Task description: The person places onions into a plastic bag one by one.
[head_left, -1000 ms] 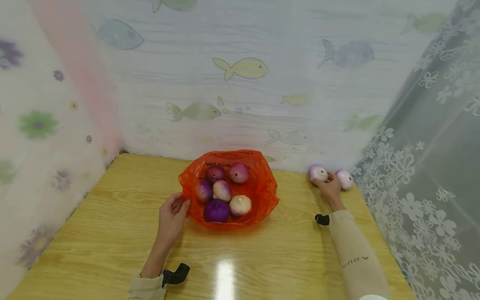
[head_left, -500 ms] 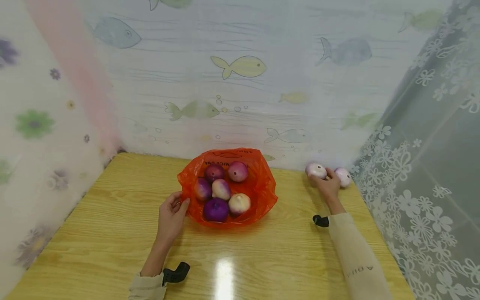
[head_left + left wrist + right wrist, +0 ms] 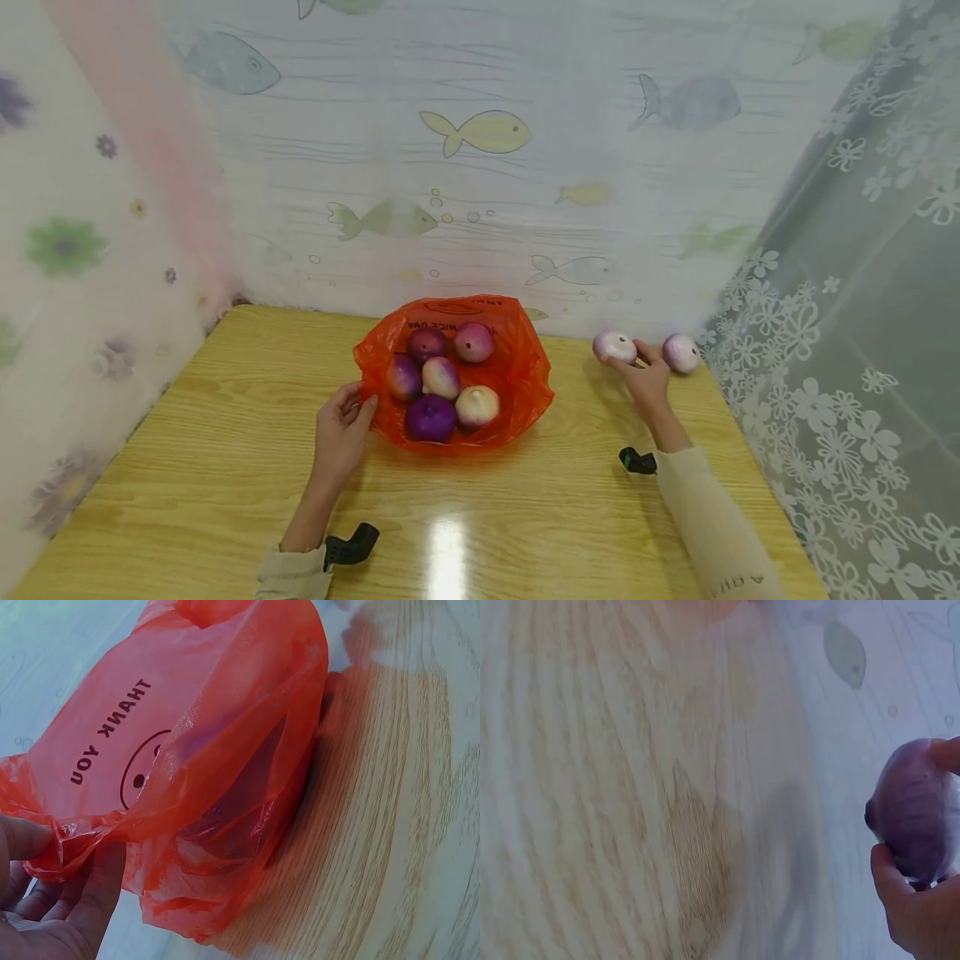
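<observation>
A red plastic bag [image 3: 525, 375] stands with its mouth spread on the table, holding several purple and whitish onions, among them a dark purple onion [image 3: 431, 418] and a pale onion [image 3: 477, 407]. At its left side my left hand [image 3: 341, 437] pinches the rim; the left wrist view shows thumb and fingers on the crumpled red film [image 3: 75, 840]. To the right, my right hand [image 3: 647, 379] grips a white-and-purple onion [image 3: 614, 347] between thumb and fingers. In the right wrist view this onion [image 3: 915, 810] looks purple, with a dark nub.
Another white-and-purple onion [image 3: 680, 354] lies on the table near its back right corner, just right of my right hand. A fish-printed curtain [image 3: 480, 208] hangs behind the wooden table [image 3: 555, 517]. A flower-patterned sheet [image 3: 862, 417] borders the right side.
My right hand has moved left with its onion, away from the other onion, which appears slightly turned. The left hand keeps its hold on the bag's rim.
</observation>
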The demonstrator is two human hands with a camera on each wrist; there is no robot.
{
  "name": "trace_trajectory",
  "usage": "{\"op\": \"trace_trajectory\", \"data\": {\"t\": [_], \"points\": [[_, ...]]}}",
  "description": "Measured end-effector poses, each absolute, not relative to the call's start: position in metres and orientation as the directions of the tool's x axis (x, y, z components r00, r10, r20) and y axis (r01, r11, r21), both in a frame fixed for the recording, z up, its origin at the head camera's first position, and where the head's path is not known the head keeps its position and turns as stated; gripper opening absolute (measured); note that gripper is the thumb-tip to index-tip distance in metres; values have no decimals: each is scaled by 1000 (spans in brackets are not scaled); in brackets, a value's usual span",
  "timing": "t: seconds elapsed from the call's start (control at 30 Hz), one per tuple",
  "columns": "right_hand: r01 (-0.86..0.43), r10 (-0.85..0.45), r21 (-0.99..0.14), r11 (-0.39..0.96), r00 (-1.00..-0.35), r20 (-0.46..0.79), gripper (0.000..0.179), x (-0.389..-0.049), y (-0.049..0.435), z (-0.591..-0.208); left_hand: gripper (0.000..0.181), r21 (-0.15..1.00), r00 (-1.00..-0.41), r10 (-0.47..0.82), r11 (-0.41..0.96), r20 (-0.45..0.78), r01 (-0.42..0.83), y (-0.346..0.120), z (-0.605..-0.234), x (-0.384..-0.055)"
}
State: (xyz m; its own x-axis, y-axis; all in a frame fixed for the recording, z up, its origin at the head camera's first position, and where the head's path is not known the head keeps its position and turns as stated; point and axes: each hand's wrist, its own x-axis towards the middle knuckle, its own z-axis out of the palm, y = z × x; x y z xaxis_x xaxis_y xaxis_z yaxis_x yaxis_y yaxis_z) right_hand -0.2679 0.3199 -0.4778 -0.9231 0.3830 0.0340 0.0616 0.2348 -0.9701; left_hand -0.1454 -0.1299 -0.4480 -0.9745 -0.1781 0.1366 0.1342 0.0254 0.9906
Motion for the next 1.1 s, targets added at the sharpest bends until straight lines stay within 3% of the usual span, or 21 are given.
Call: {"op": "trace_trajectory", "data": {"t": [0.57,0.83,1.1], "points": [[9,212,-997,72,-977,6,65,-222,279,-452,27,990,-973,-183,36,144,139,-132,-467,-154],[-22,81,-999,30,-996,24,66,-198,265,-435,24,990,-974,-177,42,140,135,-129,-449,-146],[-100,-13,-994,41,-995,99,67,-183,254,-421,25,990,-974,-181,38,140,135,-133,-472,-156]]}}
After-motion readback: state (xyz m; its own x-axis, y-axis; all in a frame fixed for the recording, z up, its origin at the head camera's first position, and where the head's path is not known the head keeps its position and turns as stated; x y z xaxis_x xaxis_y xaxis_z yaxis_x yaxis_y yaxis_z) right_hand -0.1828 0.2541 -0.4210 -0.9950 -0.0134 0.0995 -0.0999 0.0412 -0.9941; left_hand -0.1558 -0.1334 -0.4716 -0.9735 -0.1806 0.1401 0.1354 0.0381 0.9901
